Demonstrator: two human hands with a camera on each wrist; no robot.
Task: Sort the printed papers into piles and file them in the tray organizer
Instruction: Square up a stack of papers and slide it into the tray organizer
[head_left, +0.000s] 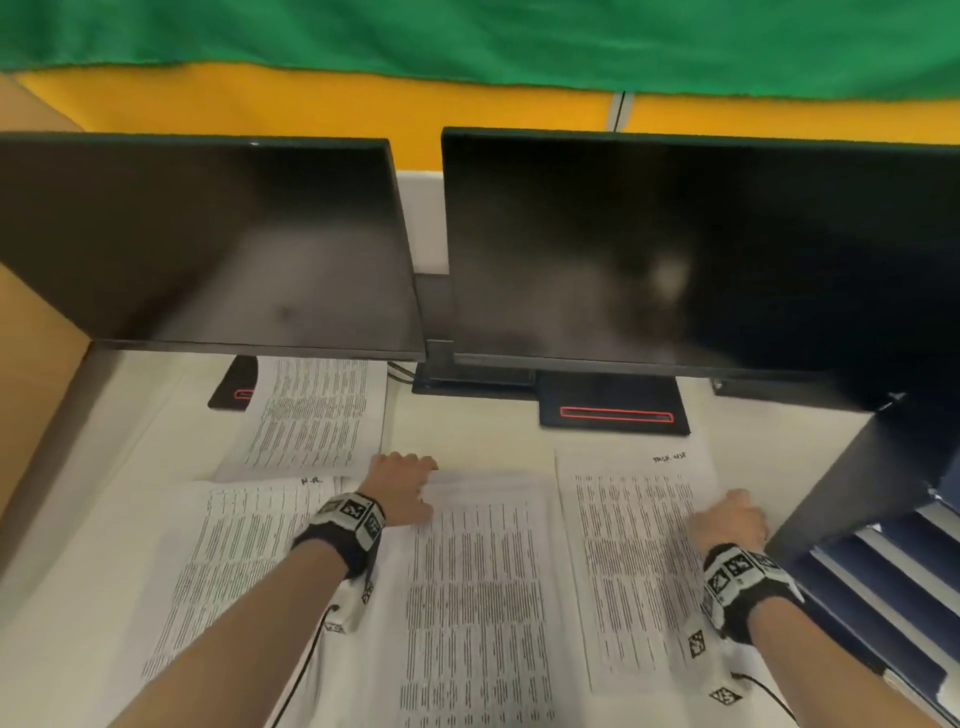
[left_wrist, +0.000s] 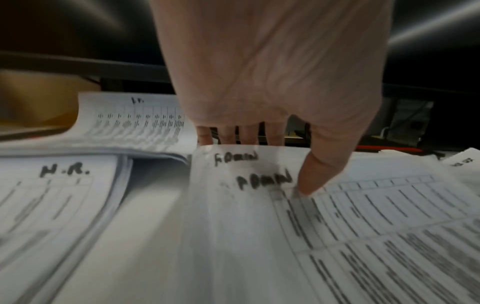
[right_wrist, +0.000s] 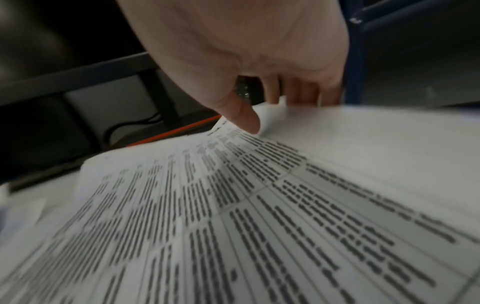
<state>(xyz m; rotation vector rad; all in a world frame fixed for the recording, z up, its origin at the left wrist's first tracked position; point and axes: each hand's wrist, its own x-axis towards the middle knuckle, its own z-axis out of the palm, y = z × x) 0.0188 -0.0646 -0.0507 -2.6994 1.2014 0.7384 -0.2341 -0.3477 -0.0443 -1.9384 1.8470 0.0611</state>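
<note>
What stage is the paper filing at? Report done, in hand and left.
Done: four piles lie sorted on the desk, including H.R. pile. In hand: left hand grips the Admin pile; right hand grips the right-most pile. Left: filing all into the tray organizer.

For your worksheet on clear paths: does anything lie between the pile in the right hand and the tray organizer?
Nothing visible does. The right hand grips the right-hand pile at its far right edge, and the tray organizer stands directly beside it.

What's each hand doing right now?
Left hand: pinching the top edge of the middle paper pile.
Right hand: pinching the right paper pile at its edge.
</note>
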